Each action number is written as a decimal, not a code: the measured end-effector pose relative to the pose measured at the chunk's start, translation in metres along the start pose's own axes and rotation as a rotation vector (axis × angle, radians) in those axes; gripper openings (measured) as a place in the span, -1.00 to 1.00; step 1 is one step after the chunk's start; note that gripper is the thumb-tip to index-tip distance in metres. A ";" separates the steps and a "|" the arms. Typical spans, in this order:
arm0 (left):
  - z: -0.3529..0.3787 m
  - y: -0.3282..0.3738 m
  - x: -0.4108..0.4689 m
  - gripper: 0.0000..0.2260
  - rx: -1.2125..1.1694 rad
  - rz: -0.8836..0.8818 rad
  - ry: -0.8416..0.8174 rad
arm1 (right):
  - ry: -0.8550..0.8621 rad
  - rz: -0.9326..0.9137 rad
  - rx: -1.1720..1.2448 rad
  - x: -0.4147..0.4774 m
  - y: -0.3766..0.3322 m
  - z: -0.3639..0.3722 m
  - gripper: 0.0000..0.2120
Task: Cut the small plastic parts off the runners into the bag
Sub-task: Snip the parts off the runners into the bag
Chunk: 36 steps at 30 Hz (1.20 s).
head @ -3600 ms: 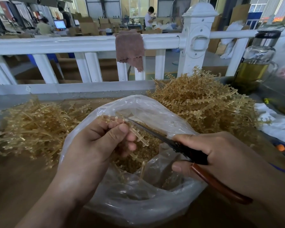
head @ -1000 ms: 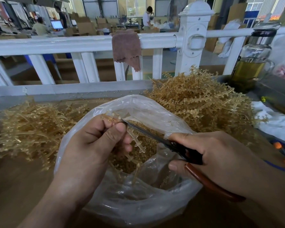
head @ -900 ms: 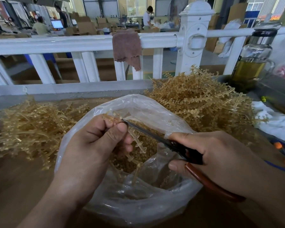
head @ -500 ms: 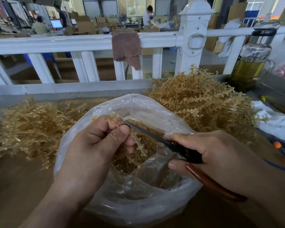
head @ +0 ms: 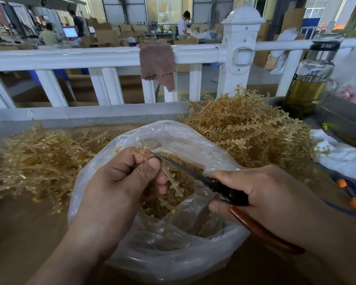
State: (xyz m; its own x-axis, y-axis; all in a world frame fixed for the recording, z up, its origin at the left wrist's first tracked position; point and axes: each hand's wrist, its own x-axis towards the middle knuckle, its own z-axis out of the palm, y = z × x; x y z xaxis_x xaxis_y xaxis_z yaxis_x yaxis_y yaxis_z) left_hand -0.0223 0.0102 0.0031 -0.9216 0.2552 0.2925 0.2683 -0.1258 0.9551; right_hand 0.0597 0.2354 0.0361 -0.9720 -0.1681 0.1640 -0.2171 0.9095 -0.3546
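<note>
My left hand (head: 119, 188) pinches a thin tan plastic runner (head: 171, 182) over the mouth of a clear plastic bag (head: 173, 256). The runner's branches hang down into the bag. My right hand (head: 263, 194) grips scissors (head: 220, 185) with brown handles. Their dark blades point left, and the tips meet the runner right at my left thumb. Loose tan parts (head: 183, 194) fill the bottom of the bag.
A heap of tan runners (head: 245, 130) lies behind the bag at the right, another heap (head: 39, 159) at the left. A glass bottle of yellow liquid (head: 310, 79) stands at the far right. A white railing (head: 90, 56) with a brown cloth (head: 158, 62) borders the table. White cloth (head: 341, 155) lies at the right.
My left hand has shifted its pinch along the runner, and the scissor tips have moved up close to my thumb. The bag and the heaps have stayed put.
</note>
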 end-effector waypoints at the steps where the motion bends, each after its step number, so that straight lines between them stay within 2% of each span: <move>1: 0.000 0.000 0.000 -0.82 0.006 0.000 0.001 | -0.002 0.003 0.010 0.000 0.000 0.001 -0.41; 8: -0.003 -0.004 0.003 -0.74 -0.062 -0.003 0.014 | -0.003 -0.006 0.068 0.003 0.003 0.005 -0.42; 12: -0.003 -0.003 0.002 -0.83 -0.030 0.051 -0.027 | -0.005 -0.008 0.050 0.002 0.002 0.004 -0.42; 27: -0.004 -0.002 0.002 -0.79 0.078 0.099 0.013 | -0.034 -0.026 0.000 0.001 0.005 -0.001 -0.44; 36: 0.000 0.006 -0.002 -0.81 0.162 0.052 0.011 | -0.026 -0.047 0.008 0.001 0.006 0.001 -0.47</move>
State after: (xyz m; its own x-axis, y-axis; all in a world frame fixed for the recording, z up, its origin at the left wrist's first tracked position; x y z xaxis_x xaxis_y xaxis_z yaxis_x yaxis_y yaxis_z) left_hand -0.0192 0.0091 0.0080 -0.9081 0.2416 0.3420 0.3565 0.0178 0.9341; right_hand 0.0573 0.2403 0.0334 -0.9627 -0.2207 0.1563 -0.2633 0.8972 -0.3545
